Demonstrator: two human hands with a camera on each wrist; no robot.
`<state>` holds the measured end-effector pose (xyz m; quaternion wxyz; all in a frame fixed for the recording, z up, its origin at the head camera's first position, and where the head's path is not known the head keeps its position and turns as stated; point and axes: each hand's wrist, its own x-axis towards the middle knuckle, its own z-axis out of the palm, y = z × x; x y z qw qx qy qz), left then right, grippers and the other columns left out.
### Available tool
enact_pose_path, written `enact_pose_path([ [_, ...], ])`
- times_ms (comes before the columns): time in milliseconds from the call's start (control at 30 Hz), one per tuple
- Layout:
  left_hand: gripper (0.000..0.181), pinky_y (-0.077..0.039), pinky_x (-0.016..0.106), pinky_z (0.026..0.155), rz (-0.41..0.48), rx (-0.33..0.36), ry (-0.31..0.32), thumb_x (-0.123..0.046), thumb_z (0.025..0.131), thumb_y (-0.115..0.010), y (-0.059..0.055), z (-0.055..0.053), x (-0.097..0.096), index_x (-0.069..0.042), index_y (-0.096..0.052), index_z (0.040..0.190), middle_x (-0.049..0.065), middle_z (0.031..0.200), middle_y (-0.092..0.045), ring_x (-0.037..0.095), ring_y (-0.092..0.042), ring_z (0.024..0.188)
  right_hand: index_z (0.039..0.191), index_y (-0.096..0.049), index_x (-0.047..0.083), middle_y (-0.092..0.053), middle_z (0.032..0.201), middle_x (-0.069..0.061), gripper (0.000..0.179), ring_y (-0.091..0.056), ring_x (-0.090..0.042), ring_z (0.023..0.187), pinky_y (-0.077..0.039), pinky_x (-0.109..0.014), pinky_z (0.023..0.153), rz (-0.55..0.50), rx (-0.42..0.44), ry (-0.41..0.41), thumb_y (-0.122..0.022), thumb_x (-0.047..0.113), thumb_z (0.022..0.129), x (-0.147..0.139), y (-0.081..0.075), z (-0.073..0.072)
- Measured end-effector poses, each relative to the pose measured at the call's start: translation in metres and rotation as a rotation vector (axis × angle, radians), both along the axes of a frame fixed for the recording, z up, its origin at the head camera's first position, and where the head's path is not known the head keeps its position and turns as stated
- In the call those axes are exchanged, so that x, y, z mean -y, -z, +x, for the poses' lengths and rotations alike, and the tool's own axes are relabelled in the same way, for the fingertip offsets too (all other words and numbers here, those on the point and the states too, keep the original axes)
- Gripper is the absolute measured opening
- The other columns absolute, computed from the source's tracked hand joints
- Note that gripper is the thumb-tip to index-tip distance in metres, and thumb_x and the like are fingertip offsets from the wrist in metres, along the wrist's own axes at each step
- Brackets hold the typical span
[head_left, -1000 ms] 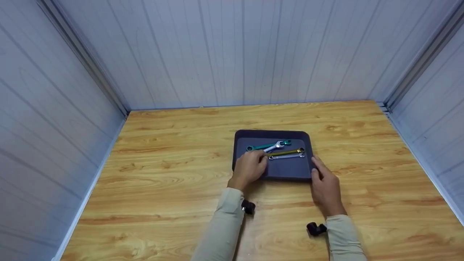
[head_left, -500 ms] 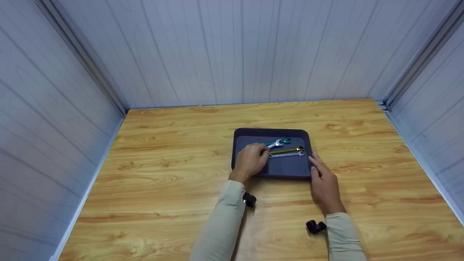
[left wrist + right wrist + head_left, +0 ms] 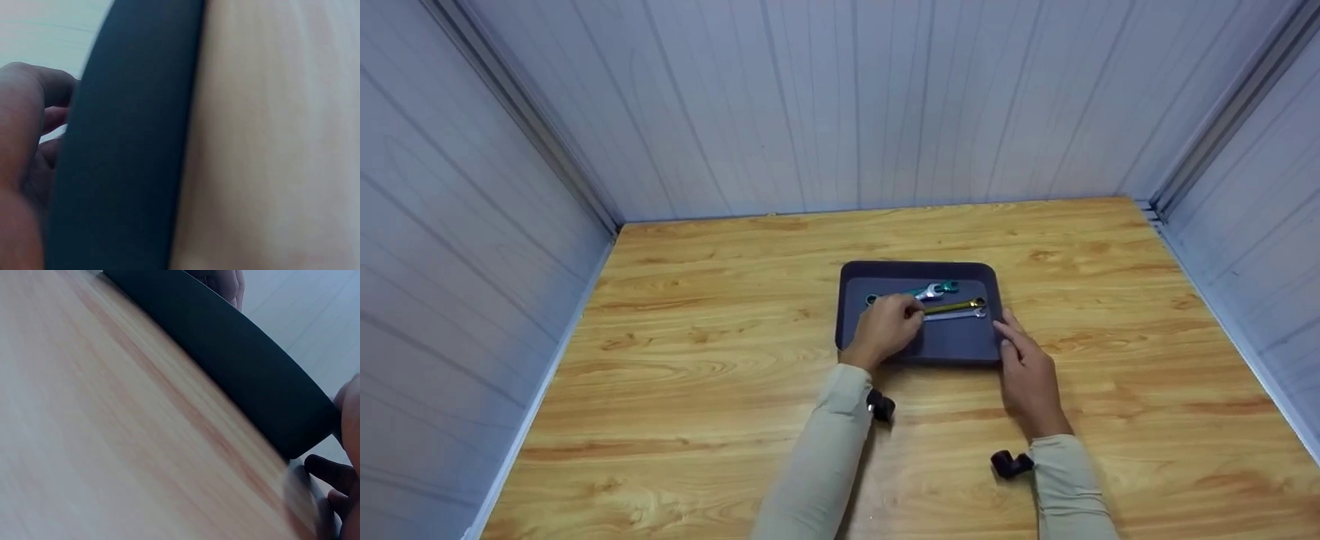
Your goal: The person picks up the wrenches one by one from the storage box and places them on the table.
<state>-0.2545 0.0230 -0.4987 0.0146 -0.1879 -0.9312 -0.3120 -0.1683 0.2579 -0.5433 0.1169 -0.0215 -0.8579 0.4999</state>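
A dark shallow tray (image 3: pixel 919 358) lies on the wooden table with several combination wrenches inside. Toward its back are a green wrench (image 3: pixel 950 286) and a silver wrench (image 3: pixel 933 292), overlapping. Nearer the front, a yellow wrench (image 3: pixel 956 307) lies beside a slimmer silver wrench (image 3: pixel 956 316). Over the tray's left side, my left hand (image 3: pixel 883 326) bends its fingers at the left end of the yellow wrench. The fingertips are hidden there, and by the tray's wall in the left wrist view. My right hand (image 3: pixel 1029 375) holds the tray's right side, index fingertip over the rim, thumb outside.
White panel walls (image 3: pixel 847 97) rise behind and on both sides of the wooden table (image 3: pixel 697 337). A small black camera (image 3: pixel 881 406) sits at the left wrist, another black camera (image 3: pixel 1011 464) at the right. Beige sleeves (image 3: pixel 817 457) cover both forearms.
My left hand has shifted slightly to the right across the wrenches and now covers the left end of the slim silver one. The right hand stays at the tray's side.
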Motion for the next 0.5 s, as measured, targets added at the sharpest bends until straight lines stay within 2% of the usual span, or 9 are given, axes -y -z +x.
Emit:
enact_pose_path([
  [200,0.023,-0.051,0.029,0.078,0.006,0.178,0.071,-0.027,0.1,-0.061,-0.003,-0.005,-0.001,-0.016,-0.076,0.113,-0.008,0.099,-0.07,0.007,-0.061,0.082,0.141,-0.059,0.014,-0.037,0.156,0.013,0.039,-0.031,-0.014,0.144,-0.028,-0.042,0.116,-0.032,0.029,0.025,-0.04,0.029,0.109,0.003,0.006,0.005],
  [367,0.026,-0.052,0.03,0.073,0.146,0.376,0.176,-0.025,0.102,-0.059,-0.011,-0.01,0.002,-0.009,-0.073,0.117,0.003,0.098,-0.071,0.018,-0.068,0.084,0.139,-0.06,0.013,-0.038,0.156,0.011,0.038,-0.032,-0.013,0.144,-0.029,-0.041,0.115,-0.046,0.039,0.029,-0.041,0.026,0.109,0.009,0.006,0.006],
  [500,0.03,-0.052,0.032,0.073,0.155,0.442,0.244,-0.027,0.104,-0.057,-0.02,-0.019,0.002,-0.007,-0.07,0.123,0.009,0.102,-0.071,0.025,-0.069,0.088,0.138,-0.061,0.012,-0.039,0.154,0.013,0.037,-0.033,-0.013,0.143,-0.03,-0.04,0.115,-0.04,0.024,0.019,-0.041,0.024,0.109,0.01,0.003,0.002],
])
